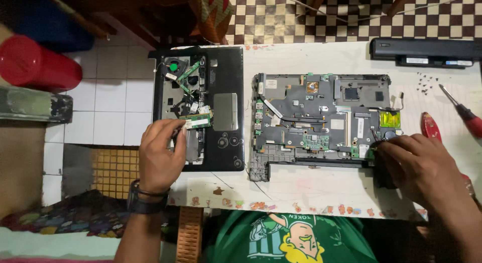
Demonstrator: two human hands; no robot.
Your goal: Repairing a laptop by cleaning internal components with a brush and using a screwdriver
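Both hands work low over the white table (301, 185). Left hand (159, 155), a dark watch on its wrist, pinches a small green circuit card (198, 122) between fingertips above the black laptop palmrest shell (228, 72) at the left. Right hand (419, 165) curls closed around a small black part (384, 175) at the near right corner of the grey laptop base with exposed motherboard (321, 117). Red-handled screwdrivers (464, 112) lie at the right, a long black battery (427, 49) farther off

One head-worn camera looks almost straight down, from close above, on the white table (321, 190) and both hands' fingers.
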